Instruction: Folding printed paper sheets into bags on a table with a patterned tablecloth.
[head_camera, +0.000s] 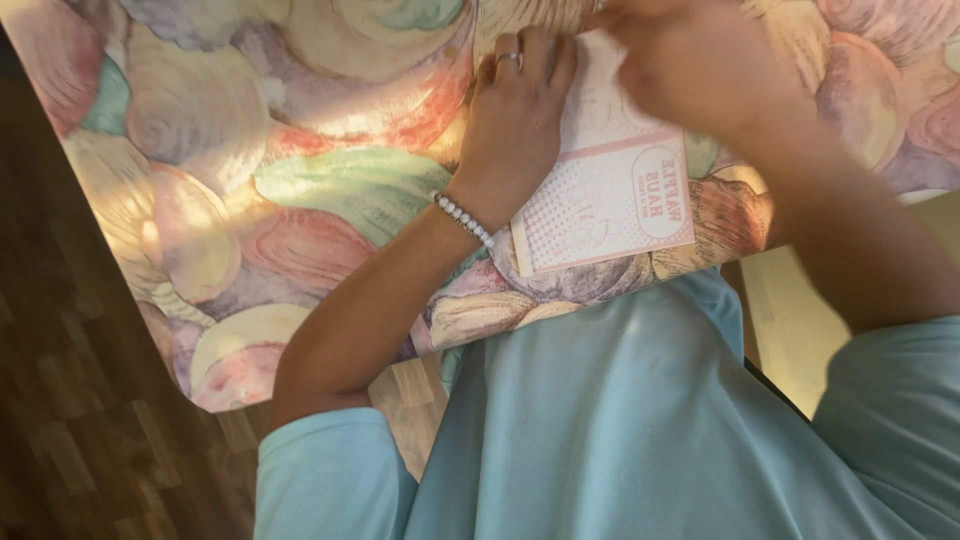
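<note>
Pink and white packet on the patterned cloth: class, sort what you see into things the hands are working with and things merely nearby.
In hand:
- pink and white packet, flat on the cloth
- left hand, pressing on the packet
- right hand, blurred, at the packet's top edge

Merely nearby:
- shell-patterned cloth under the packet
- wooden floor
- pale blue shirt

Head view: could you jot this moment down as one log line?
left hand: flat on pink-and-white packet | right hand: at packet's top edge, blurred | surface: shell-print tablecloth
</note>
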